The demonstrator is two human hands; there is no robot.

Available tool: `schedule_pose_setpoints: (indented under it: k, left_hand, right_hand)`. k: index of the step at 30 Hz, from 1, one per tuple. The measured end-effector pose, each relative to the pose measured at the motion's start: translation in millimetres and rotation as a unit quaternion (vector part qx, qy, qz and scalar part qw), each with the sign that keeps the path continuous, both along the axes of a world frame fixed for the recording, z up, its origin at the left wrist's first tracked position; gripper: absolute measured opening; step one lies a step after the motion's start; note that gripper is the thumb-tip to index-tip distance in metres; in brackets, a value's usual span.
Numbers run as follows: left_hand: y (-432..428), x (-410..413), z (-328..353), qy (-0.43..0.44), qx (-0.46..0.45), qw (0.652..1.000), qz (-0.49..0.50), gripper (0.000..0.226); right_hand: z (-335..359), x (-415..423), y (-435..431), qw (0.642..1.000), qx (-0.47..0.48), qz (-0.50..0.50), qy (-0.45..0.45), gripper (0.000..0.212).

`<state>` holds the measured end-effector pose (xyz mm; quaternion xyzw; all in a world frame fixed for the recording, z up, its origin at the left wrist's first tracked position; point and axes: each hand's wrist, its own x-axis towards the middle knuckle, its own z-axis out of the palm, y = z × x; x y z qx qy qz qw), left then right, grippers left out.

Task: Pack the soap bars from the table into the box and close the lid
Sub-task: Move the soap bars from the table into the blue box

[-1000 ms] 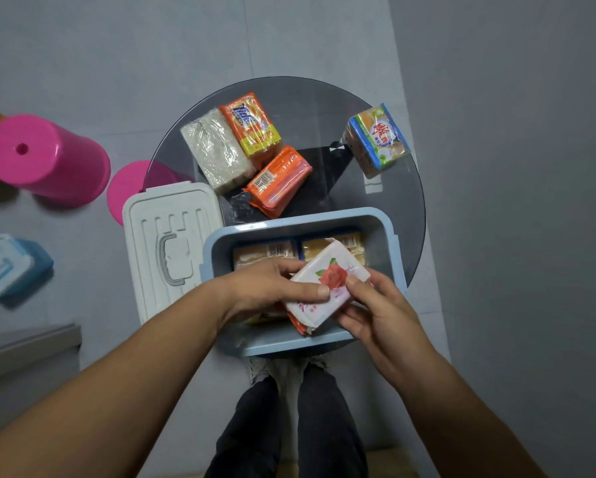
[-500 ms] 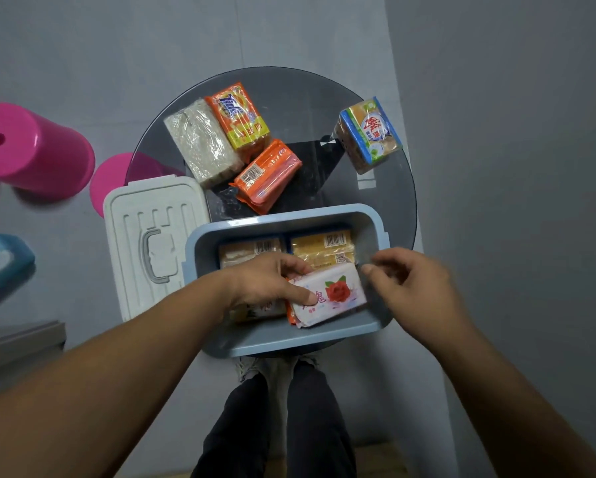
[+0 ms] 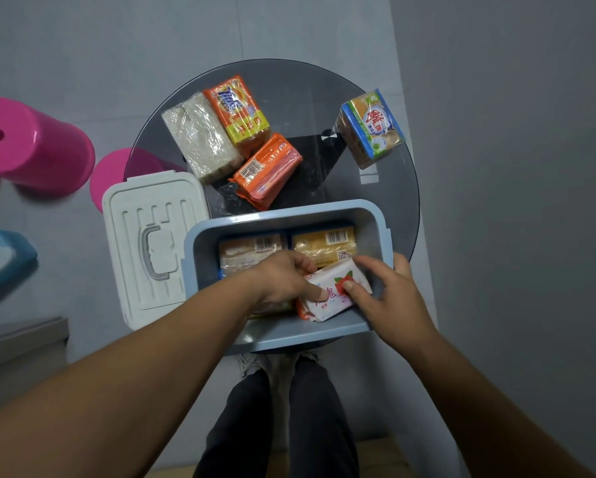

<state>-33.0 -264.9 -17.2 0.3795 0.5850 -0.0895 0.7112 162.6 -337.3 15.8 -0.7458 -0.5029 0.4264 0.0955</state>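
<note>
Both your hands are in the blue box (image 3: 382, 229), which sits at the near edge of the round glass bench (image 3: 324, 98). Your left hand (image 3: 283, 281) and right hand (image 3: 389, 298) both rest on the white rose-print soap (image 3: 331, 298); the left fingers (image 3: 319, 292) press its top from the left, the right fingers (image 3: 350, 286) pinch its right end. The soap lies tilted in the box's near right part, on top of other bars. Two wrapped bars show behind it along the far wall: a pale one (image 3: 251, 250) on the left, a yellow one (image 3: 324, 244) on the right.

Four packs remain on the bench: a clear-wrapped white pack (image 3: 200, 136), an orange-and-yellow pack (image 3: 238, 112) touching it, an orange pack (image 3: 267, 170) just beside the box's far rim, and a blue-edged pack (image 3: 370, 127) well apart on the right. The white lid (image 3: 151, 246) lies handle-up just left of the box.
</note>
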Motion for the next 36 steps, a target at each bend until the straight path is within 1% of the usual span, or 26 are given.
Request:
schedule_pose_setpoints:
  k: [5,7,10,12,14,16,19,25,29,32,34,36]
  left_hand:
    - [-1.0,11.7,-5.3,0.017,0.022,0.998,-0.055,0.026]
    - [-2.2,13.1,-6.3,0.022,0.033,0.998,-0.057,0.025]
    - [-8.8,15.4,-7.2,0.041,0.053,0.997,-0.04,0.033]
    - [-15.6,15.5,-7.1,0.059,0.067,0.996,0.012,0.047]
    - [-23.7,15.0,-2.1,0.082,0.079,0.989,0.093,0.061]
    - [-32.3,16.4,3.2,0.108,0.092,0.975,0.171,0.061]
    - [-37.5,22.2,9.0,0.128,0.115,0.959,0.223,0.049]
    - [-34.7,24.9,11.1,0.151,0.135,0.953,0.224,0.046]
    - [-36.5,21.4,10.4,0.157,0.128,0.948,0.244,0.03]
    - [-38.5,19.0,5.9,0.172,0.121,0.953,0.22,0.024]
    - [-37.1,19.2,6.6,0.173,0.125,0.956,0.2,0.024]
    - [-36.5,18.2,6.9,0.151,0.132,0.96,0.194,0.028]
  right_hand:
    - [-4.7,4.7,-1.3,1.0,-0.004,0.019,-0.005,0.041]
    - [-5.0,5.9,-2.0,1.0,-0.001,0.013,0.012,0.041]
    - [-5.0,9.1,-3.8,0.999,-0.001,0.004,0.047,0.046]
    - [-4.2,10.8,-3.7,0.998,-0.011,0.009,0.056,0.05]
    - [-5.3,11.4,-3.3,0.998,-0.018,0.015,0.056,0.051]
    - [-7.4,11.1,-3.0,0.998,-0.019,0.017,0.052,0.051]
    - [-10.4,10.7,-4.1,0.999,-0.011,0.019,0.038,0.045]
    - [-8.8,8.7,-4.2,0.999,-0.006,0.022,0.027,0.039]
    - [-5.7,7.9,-3.4,0.999,-0.005,0.023,0.031,0.04]
    - [-2.2,6.7,-2.5,0.999,-0.007,0.021,0.03,0.042]
    - [-1.2,6.6,-2.0,0.999,-0.008,0.023,0.031,0.041]
    - [-1.2,7.7,-1.6,0.999,-0.009,0.027,0.031,0.04]
